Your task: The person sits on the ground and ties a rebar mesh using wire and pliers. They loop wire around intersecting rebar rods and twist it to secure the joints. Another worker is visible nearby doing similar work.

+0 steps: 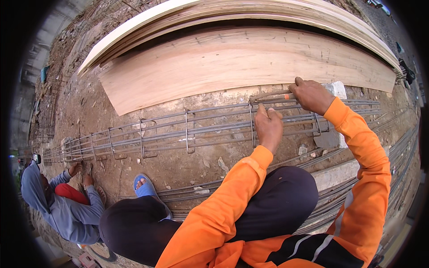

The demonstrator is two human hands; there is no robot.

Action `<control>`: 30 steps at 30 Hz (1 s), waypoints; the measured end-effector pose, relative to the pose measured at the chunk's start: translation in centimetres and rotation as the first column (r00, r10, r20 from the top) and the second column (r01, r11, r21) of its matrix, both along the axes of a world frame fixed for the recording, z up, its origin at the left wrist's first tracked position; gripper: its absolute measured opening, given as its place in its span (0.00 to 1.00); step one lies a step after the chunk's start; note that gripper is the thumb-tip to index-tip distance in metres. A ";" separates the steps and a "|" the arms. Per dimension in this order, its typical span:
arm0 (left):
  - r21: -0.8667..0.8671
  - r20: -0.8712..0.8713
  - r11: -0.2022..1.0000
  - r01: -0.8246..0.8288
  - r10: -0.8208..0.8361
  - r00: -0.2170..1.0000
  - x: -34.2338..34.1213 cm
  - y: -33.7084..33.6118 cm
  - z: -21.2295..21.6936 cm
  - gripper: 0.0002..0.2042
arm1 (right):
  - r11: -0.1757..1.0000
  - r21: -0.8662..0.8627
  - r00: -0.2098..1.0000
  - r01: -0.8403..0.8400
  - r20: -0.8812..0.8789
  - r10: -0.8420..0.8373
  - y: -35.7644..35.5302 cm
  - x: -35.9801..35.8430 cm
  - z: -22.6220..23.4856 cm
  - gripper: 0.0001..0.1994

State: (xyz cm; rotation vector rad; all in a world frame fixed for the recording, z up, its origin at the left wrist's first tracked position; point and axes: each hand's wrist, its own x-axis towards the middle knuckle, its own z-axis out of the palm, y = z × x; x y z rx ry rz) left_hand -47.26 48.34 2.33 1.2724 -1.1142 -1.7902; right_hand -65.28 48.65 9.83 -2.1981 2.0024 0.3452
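Note:
A long rebar cage (165, 129) runs across the ground in front of me, its bars threaded through square stirrups (187, 131). Closed around the handles of rusty pincers (270, 94) is my right hand (313, 96), above the cage's far side. The jaws of the pincers rest at the top corner of a stirrup (251, 123). Just beside that corner my left hand (269, 127) reaches up from the near side, its thumb and fingers pinched together. What sits between those fingertips is too small to make out.
Plywood sheets (250, 58) lie stacked beyond the cage. Concrete blocks (336, 90) prop its right end. Loose rebars (333, 207) lie by my legs on the right. At far left a co-worker (73, 207) in a grey hooded top crouches with hands at the cage. Stones dot the dirt (205, 163).

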 end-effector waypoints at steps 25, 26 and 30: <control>0.024 -0.139 0.882 0.471 -0.464 0.875 5.0 2.2 -2.0 0.15 | 0.646 -0.002 0.641 0.763 0.127 -0.757 9.8 -1.9 -1.4 0.31; 0.008 -0.137 0.867 0.499 -0.493 0.859 5.4 2.8 -2.8 0.15 | 0.561 -0.057 0.562 0.826 0.167 -0.810 11.6 -2.4 -2.4 0.33; -0.008 -0.185 0.831 0.557 -0.548 0.816 5.9 3.8 -2.3 0.15 | 0.380 -0.421 0.449 0.823 0.074 -0.891 17.8 -5.6 -6.2 0.34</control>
